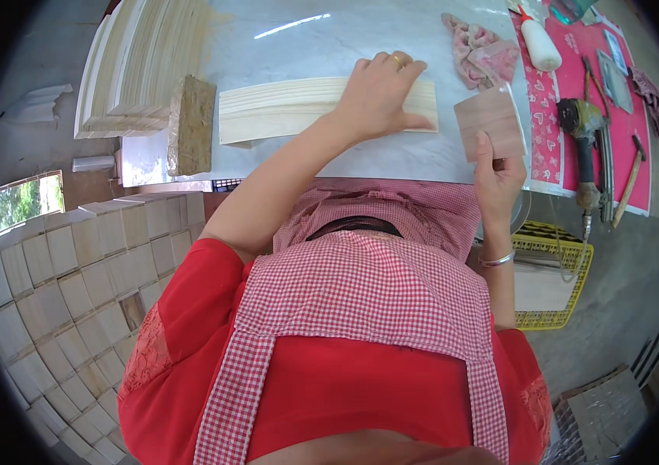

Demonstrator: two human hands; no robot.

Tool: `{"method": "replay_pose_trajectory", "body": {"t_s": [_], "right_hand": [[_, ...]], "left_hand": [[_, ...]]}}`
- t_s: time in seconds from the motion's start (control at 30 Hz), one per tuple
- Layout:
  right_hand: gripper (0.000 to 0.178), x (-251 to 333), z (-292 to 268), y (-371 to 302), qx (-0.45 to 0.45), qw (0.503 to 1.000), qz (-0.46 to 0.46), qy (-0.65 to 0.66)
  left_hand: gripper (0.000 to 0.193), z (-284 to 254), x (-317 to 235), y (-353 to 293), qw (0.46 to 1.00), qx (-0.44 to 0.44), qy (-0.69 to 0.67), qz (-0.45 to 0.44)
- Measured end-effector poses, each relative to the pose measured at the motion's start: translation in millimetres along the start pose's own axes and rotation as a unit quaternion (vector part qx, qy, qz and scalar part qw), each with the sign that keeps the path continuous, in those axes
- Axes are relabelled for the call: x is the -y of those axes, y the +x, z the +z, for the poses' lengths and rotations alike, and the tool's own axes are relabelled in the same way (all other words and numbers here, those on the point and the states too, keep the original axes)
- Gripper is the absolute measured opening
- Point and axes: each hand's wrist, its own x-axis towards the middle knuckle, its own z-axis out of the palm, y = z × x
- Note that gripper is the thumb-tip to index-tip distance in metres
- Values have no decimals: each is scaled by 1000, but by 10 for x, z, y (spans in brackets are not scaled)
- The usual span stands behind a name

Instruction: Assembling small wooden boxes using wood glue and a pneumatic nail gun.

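Observation:
A long pale wooden board lies across the white worktable in front of me. My left hand rests over its right part, thumb stretched out to the right and fingers reaching past the far edge. It lies on the board without closing round it. In my right hand is a thin square brownish panel, pinched with the thumb on its near face; the fingers behind it are mostly hidden. The panel is tilted up near the table's right edge, apart from the board.
Pale boards are stacked at the left, beside a rough brown block. A pink cloth lies far right. On the red-covered surface are a white bottle, a power tool and a hammer. A yellow crate stands below.

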Motion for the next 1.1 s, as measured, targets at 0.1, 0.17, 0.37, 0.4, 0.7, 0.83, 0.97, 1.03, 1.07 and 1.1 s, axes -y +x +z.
{"method": "replay_pose_trajectory", "body": {"t_s": [0.1, 0.17, 0.37, 0.4, 0.7, 0.83, 0.97, 1.03, 1.07, 1.1], "right_hand": [[16, -22, 8, 0, -32, 998, -45, -36], [15, -48, -6, -3, -15, 999, -26, -45], [21, 86, -107, -20, 65, 991, 56, 102], [26, 127, -110, -15, 71, 989, 66, 107], [42, 181, 166, -173, -6, 997, 36, 63], [34, 59, -78, -149, 12, 996, 89, -9], [25, 107, -76, -140, 9, 994, 81, -67], [22, 128, -13, -121, 5, 995, 68, -76], [21, 131, 20, -110, 6, 994, 32, -105], [21, 134, 52, -99, 8, 991, -5, -132]], "left_hand": [[71, 151, -32, 13, 994, 24, 102, 39], [72, 175, -68, 42, 994, 22, 101, 36], [64, -42, -326, -23, 969, 54, -240, -2], [64, -92, -389, -46, 970, 53, -237, -4], [48, 217, -654, -373, 989, 4, -123, 81], [58, 154, -517, -287, 987, 22, -116, 107], [73, 158, -218, -39, 997, -7, 24, 71], [85, 199, -153, 41, 995, 18, 97, 18], [85, 202, -142, 67, 995, 18, 96, 19], [87, 202, -134, 94, 994, 52, 99, 5]]}}
